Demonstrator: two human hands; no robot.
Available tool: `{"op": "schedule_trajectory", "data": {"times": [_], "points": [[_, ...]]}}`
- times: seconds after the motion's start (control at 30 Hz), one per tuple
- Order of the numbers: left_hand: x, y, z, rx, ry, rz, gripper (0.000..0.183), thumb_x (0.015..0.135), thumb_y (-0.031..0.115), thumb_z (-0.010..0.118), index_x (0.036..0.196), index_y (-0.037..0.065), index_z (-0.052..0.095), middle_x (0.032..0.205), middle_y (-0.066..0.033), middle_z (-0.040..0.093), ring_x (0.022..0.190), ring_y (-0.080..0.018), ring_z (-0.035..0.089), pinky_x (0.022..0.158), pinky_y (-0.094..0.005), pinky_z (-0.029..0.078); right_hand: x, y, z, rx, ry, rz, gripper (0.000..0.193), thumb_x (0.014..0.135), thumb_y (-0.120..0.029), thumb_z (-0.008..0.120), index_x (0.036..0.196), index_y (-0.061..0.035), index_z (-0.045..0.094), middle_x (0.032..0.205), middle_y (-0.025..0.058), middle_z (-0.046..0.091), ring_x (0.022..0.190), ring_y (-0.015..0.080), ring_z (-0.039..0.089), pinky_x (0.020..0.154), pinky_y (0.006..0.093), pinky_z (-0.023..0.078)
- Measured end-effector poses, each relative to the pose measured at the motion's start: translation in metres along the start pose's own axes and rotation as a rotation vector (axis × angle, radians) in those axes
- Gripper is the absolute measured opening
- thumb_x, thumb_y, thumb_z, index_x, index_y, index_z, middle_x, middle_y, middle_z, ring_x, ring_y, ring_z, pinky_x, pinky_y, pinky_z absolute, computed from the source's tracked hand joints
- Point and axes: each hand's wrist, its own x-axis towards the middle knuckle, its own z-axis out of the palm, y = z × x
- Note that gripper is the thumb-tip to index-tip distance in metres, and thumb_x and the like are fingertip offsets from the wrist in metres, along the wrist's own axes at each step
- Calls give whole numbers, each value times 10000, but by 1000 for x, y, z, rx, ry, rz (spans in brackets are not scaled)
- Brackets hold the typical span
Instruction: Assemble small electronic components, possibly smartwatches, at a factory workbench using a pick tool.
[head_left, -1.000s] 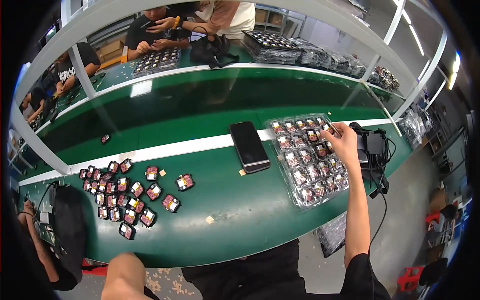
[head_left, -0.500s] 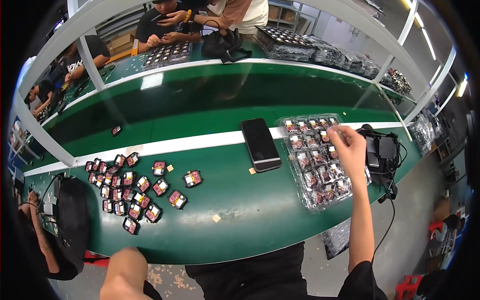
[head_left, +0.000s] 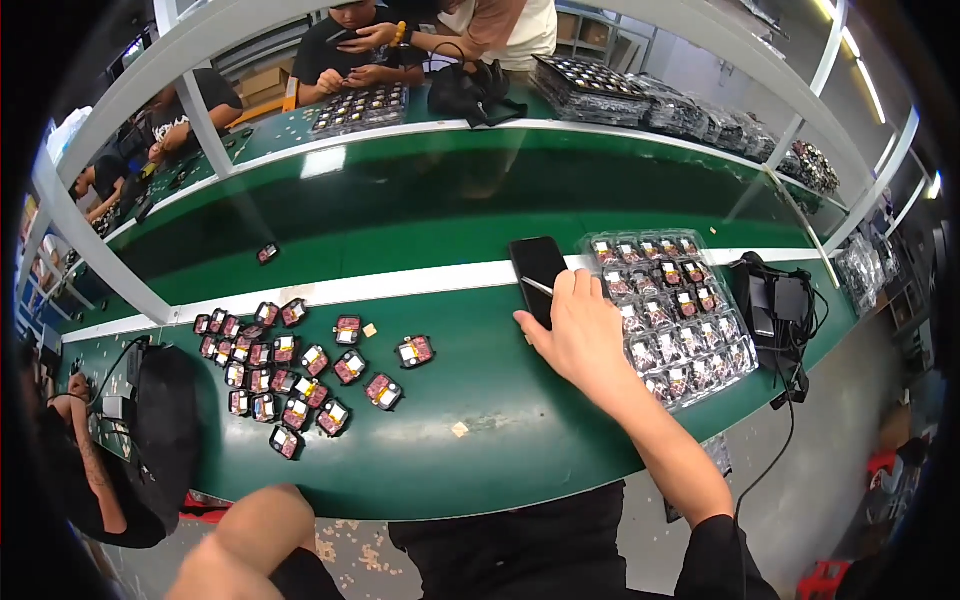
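My right hand [head_left: 580, 335] is over the lower part of a black phone [head_left: 540, 262], fingers closed around a slim silver tool [head_left: 538, 287] whose tip end points up-left across the screen. Its exact kind is hidden by the fingers. Right beside the hand lies a clear plastic tray [head_left: 742, 352] with rows of small dark modules in its pockets. Several similar black-framed modules [head_left: 284, 348] with red faces and white and yellow patches lie loose on the left of the green table. A bare bent limb, apparently my left arm [head_left: 262, 520], shows at the lower left; its hand is not visible.
A black device with cables [head_left: 775, 305] lies right of the tray. A white rail [head_left: 400, 288] crosses behind the phone. One lone module [head_left: 267, 253] sits beyond it. A black bag [head_left: 168, 430] stands at left. People work across the table near stacked trays [head_left: 590, 90].
My right hand has moved left and nearer, off the tray and onto the phone area. The slim silver tool now shows in it. The whole view has shifted slightly.
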Motion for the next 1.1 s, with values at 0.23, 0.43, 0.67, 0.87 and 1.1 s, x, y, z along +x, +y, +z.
{"op": "schedule_trajectory", "data": {"times": [0.23,0.43,0.67,0.87,1.1], "points": [[-60,-10,-150,401,304,-131,488,1054,451,738,988,-33,717,845,-142,718,621,-228,700,572,-338,589,24,6,29,-103,-26,146,583,899,-447,862,1131,26,612,1106,219,701,1082,401,723,810,514,647],[-93,-92,-245,1354,594,-993,424,1036,414,787,1088,-7,794,928,-119,800,813,-215,741,782,-344,584,34,3,37,-99,-30,258,595,894,-442,870,1141,18,584,1149,224,692,1135,427,697,901,564,619],[-199,-139,-291,1418,489,-1476,629,891,358,913,1424,75,734,1396,-190,771,1293,-360,738,1130,-461,561,37,2,47,-51,14,279,554,868,-423,840,1113,10,596,1140,190,684,1138,411,670,942,570,581],[-210,-169,-285,1426,455,-1512,579,874,275,910,1406,127,737,1372,-161,766,1317,-349,711,1119,-490,565,36,5,49,-70,45,282,546,854,-440,836,1082,4,613,1128,177,682,1142,398,663,929,563,577],[-232,-191,-287,1600,526,-1413,436,892,221,878,1302,120,769,1322,-136,743,1268,-378,704,1087,-519,574,30,4,39,-50,49,275,537,869,-444,860,1055,-7,609,1105,171,677,1121,402,664,913,553,577]]}}
